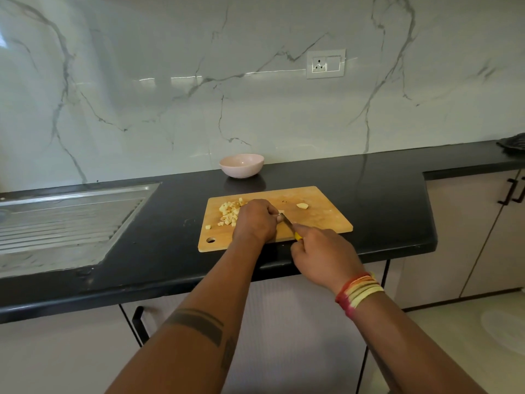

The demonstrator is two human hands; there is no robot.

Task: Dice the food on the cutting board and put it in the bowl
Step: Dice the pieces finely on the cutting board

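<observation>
Black countertop point(170, 223) carries everything; steel sink drainboard point(62, 220) sits at its left end. Wooden cutting board point(318, 220) lies at the counter's front edge, hanging hole toward you. Pink bowl point(241, 165) stands behind the board near the marble wall, apart from it, and looks empty from here.

Your left hand point(255, 220) is curled knuckles-up over a small pale piece point(281, 212) near the board's middle, pinning it; only a sliver of it shows by the fingertips. Your right hand point(321, 257) is wrapped around the yellow handle of a knife point(288, 221), forefinger stretched along the spine, blade angled up-left with its tip right at the left fingertips.

Diced pile point(228, 211) sits at the board's left, just beside the left hand; one stray cube point(208, 227) lies near the left edge. One uncut chunk point(302, 205) waits to the right of the blade, apart from it.

Likely mid-dicing, nothing in the bowl yet. To cut well: keep fingertips tucked behind the knuckles, let the blade ride against them, take short even strokes, and match the cube size of the pile. The blade is very close to your fingers, so go slow on this small piece. Then do the chunk at the right.
</observation>
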